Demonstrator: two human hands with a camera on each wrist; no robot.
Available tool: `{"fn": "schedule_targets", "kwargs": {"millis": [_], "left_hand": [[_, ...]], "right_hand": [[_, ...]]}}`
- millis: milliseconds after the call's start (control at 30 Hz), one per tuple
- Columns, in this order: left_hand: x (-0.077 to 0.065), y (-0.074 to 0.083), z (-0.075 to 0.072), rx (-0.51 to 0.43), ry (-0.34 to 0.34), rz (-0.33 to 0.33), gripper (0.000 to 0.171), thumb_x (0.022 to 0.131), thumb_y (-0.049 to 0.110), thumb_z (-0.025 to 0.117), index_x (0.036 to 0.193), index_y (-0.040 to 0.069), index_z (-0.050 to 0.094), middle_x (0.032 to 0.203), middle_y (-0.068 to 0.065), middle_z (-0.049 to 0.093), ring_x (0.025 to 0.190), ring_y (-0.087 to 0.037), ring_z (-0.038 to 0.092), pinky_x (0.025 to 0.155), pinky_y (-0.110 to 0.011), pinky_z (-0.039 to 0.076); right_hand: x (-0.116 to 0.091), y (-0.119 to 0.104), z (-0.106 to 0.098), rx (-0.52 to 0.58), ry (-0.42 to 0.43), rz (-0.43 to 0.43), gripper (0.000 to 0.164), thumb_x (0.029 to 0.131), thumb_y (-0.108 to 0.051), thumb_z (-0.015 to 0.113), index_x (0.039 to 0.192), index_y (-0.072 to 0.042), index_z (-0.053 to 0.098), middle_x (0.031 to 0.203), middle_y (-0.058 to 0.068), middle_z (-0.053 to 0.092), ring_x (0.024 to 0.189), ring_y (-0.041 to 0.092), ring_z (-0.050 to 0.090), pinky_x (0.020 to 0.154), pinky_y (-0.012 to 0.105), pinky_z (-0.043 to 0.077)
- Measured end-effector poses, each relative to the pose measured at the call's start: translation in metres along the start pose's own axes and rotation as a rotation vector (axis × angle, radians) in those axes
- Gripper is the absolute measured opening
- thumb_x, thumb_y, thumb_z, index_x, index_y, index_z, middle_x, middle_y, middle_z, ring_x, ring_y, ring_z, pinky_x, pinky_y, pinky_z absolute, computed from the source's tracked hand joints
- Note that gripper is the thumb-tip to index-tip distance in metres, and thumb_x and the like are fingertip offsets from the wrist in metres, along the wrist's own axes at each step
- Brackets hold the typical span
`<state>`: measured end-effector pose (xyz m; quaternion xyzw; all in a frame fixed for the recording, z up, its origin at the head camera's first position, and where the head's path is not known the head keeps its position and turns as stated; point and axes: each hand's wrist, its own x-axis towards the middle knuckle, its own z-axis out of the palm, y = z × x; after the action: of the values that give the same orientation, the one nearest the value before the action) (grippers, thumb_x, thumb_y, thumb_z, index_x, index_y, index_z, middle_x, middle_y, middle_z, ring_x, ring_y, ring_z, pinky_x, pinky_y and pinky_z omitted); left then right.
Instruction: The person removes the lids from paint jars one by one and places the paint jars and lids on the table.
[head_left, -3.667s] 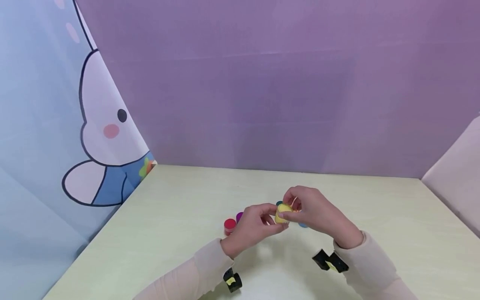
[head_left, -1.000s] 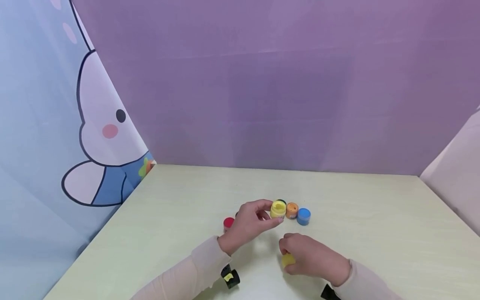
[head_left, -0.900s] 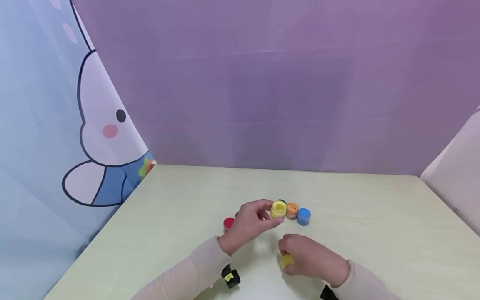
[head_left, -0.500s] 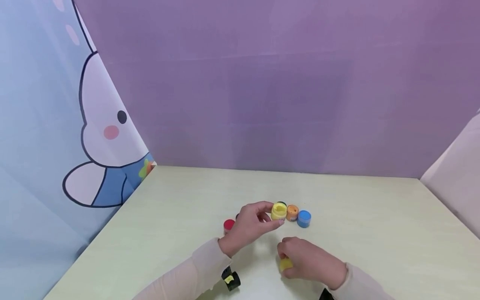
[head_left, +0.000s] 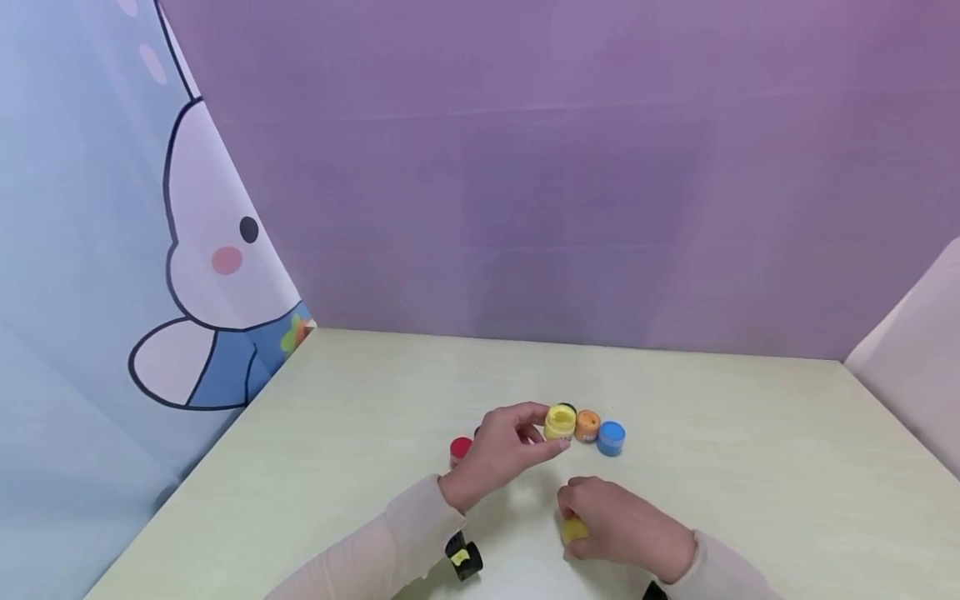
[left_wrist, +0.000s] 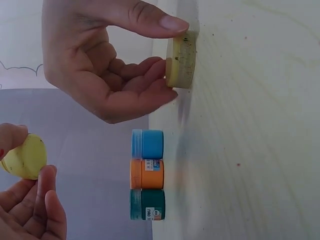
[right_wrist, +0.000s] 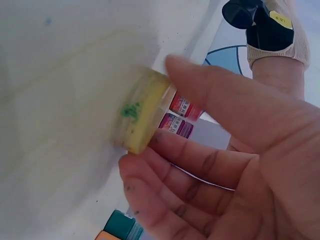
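Observation:
My left hand (head_left: 501, 450) grips a small yellow paint jar (head_left: 559, 423) between thumb and fingers, raised above the table. The jar's lid is off and yellow paint shows inside. Nearer the front, my right hand (head_left: 618, 523) pinches the yellow lid (head_left: 575, 531) by its edge, close against the table; whether it touches the surface I cannot tell. Green paint smears mark the side of the lid (right_wrist: 142, 110) in the right wrist view. Across the left wrist view, the held jar (left_wrist: 25, 157) sits apart from the lid (left_wrist: 181, 62).
Behind the yellow jar stand a blue jar (head_left: 611, 438), an orange jar (head_left: 588, 426) and a dark green jar (left_wrist: 147, 204) in a row. A red jar (head_left: 461, 450) is left of my left hand, beside a purple one (right_wrist: 176, 126). A purple cloth (head_left: 570, 208) backs the table.
Earlier both hands were together at the yellow jar. The lid has come off with my right hand, which has moved down toward the front. During the last second both hands have barely moved.

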<state>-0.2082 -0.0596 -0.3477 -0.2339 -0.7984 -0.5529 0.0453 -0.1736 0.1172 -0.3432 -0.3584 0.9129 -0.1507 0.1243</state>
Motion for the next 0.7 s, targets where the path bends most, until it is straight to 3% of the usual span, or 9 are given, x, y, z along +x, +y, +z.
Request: {"fn": "schedule_targets", "kwargs": {"millis": [167, 367, 533, 700], "left_hand": [[0.001, 0.002, 0.001, -0.006, -0.008, -0.016, 0.032, 0.076, 0.033, 0.072, 0.104, 0.02, 0.064, 0.087, 0.011, 0.06, 0.067, -0.009, 0.055, 0.055, -0.025, 0.048], [0.001, 0.002, -0.001, -0.015, -0.002, 0.014, 0.031, 0.077, 0.03, 0.072, 0.104, 0.018, 0.064, 0.089, 0.01, 0.061, 0.067, -0.009, 0.055, 0.057, -0.025, 0.049], [0.001, 0.001, -0.001, -0.025, -0.002, 0.033, 0.03, 0.077, 0.029, 0.072, 0.104, 0.016, 0.064, 0.089, 0.01, 0.061, 0.067, -0.008, 0.054, 0.057, -0.025, 0.049], [0.0, 0.0, 0.001, -0.042, -0.009, 0.029, 0.03, 0.077, 0.029, 0.072, 0.103, 0.017, 0.064, 0.089, 0.008, 0.061, 0.067, -0.01, 0.055, 0.055, -0.025, 0.049]], "right_hand": [[-0.008, 0.003, -0.018, 0.02, 0.083, -0.045, 0.04, 0.069, -0.03, 0.076, 0.095, -0.007, 0.057, 0.084, -0.005, 0.054, 0.07, 0.008, 0.047, 0.062, 0.027, 0.044], [-0.021, 0.012, -0.065, 0.076, 0.12, -0.129, 0.031, 0.072, -0.021, 0.074, 0.096, -0.011, 0.058, 0.09, -0.008, 0.056, 0.079, 0.011, 0.054, 0.068, 0.029, 0.048], [-0.022, 0.011, -0.085, 0.128, 0.302, -0.123, 0.025, 0.078, -0.028, 0.071, 0.095, -0.015, 0.059, 0.087, -0.011, 0.057, 0.077, 0.006, 0.054, 0.069, 0.03, 0.049], [-0.01, 0.004, -0.081, 0.157, 0.441, -0.063, 0.028, 0.078, -0.031, 0.07, 0.095, -0.012, 0.058, 0.086, -0.006, 0.058, 0.078, 0.011, 0.056, 0.07, 0.033, 0.05]]}}
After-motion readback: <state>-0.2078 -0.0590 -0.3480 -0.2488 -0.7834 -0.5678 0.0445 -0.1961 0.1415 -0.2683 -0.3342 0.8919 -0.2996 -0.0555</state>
